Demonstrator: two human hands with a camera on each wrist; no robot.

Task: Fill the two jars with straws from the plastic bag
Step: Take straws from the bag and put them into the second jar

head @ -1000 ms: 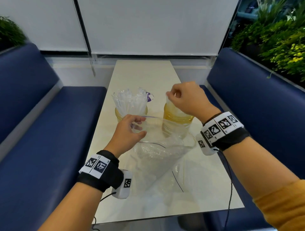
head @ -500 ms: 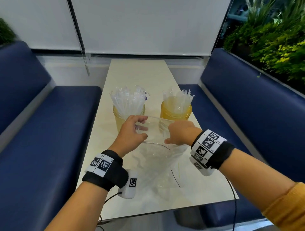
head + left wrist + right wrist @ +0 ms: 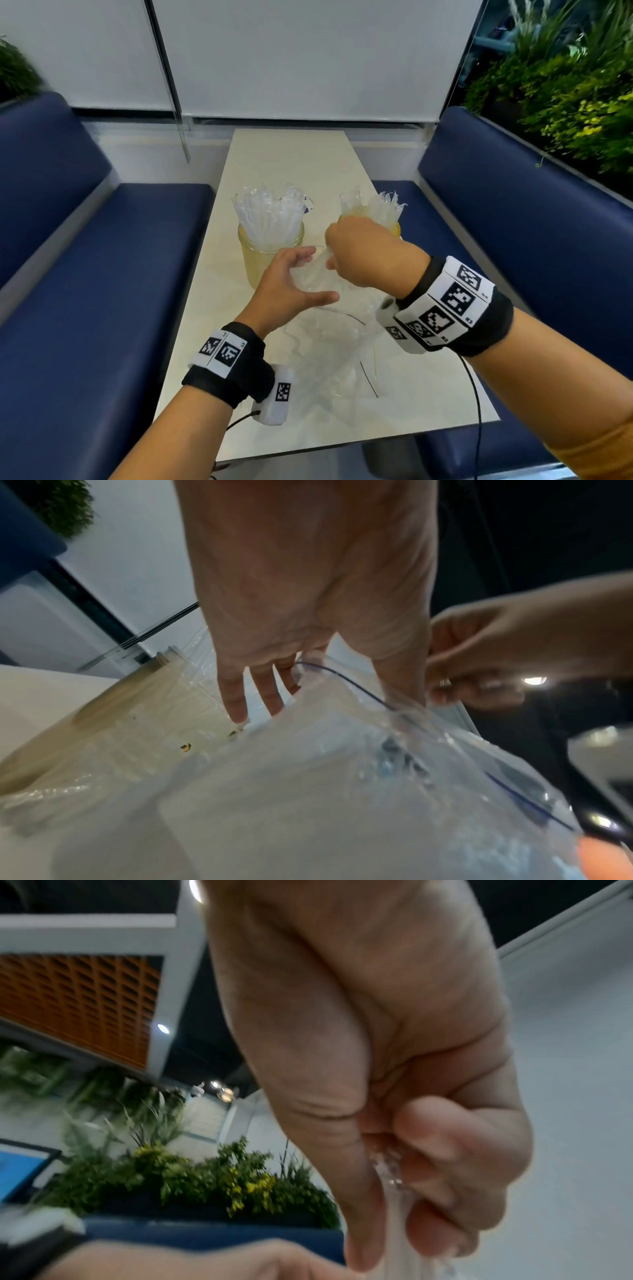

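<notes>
Two amber glass jars stand mid-table. The left jar is packed with clear-wrapped straws. The right jar shows only its rim behind my right hand, with straws sticking up from it. In front of them sits the clear plastic bag. My left hand holds the bag's rim between thumb and fingers. Just above the bag's mouth, my right hand grips a bundle of wrapped straws; the bundle's lower end is hidden.
The narrow cream table runs away from me between two blue benches. A blind cord hangs at the far left of the table. Plants stand behind the right bench.
The right hand left the right jar, dipped into the bag half a second ago, and has now come up out of its mouth gripping straws. The left hand kept its hold on the bag.
</notes>
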